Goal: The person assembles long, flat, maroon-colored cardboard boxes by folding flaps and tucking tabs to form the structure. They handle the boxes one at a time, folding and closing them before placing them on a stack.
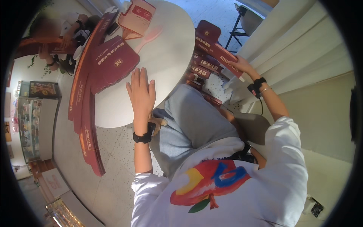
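My left hand [140,90] lies flat on the white rounded table [170,64], fingers stretched out and nothing in them. Its fingertips are close to a dark red flat carton [117,62] with gold print. Off the table's right side, my right hand [244,65] grips the end of a dark red box [222,56], fingers wrapped round its edge. That box lies against a pile of similar dark red boxes [200,70] beside my knees. A pink, paddle-shaped thing [150,37] rests on the table beyond my left hand.
Long stacks of flat dark red cardboard [81,98] overhang the table's left edge. An open pink-and-red printed box [137,17] stands at the far side. Another person's hand [68,39] shows at the upper left. A white curtain [280,49] hangs at right, near a chair [249,20].
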The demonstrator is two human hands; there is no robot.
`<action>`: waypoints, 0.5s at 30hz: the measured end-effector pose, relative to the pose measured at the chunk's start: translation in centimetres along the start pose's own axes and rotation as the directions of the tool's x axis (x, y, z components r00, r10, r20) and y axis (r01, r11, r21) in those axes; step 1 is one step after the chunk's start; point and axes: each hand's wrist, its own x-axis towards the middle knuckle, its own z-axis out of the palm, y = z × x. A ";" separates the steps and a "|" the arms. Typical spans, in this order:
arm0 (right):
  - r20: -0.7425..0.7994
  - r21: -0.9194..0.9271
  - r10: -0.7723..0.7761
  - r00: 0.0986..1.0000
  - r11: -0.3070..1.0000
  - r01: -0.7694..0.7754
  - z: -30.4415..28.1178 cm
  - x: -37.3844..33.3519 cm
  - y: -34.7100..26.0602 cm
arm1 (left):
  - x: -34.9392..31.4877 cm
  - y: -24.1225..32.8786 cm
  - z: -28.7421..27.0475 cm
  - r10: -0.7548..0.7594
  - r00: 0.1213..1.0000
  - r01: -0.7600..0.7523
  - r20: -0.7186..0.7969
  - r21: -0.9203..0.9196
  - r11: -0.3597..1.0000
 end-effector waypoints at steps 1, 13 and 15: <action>-0.083 -0.119 -0.056 0.995 0.992 0.046 0.8 1.9 -0.5 | 0.1 0.0 0.1 -0.021 1.000 0.021 0.011 0.004 1.000; -0.482 -0.196 -0.112 0.869 0.981 0.017 10.3 17.6 2.0 | 1.5 1.2 -0.7 -0.028 0.997 0.027 0.078 0.014 1.000; -0.634 0.081 -0.120 0.764 0.972 0.220 11.2 17.3 1.8 | 1.5 1.2 -0.6 -0.041 0.996 0.040 0.074 0.010 0.999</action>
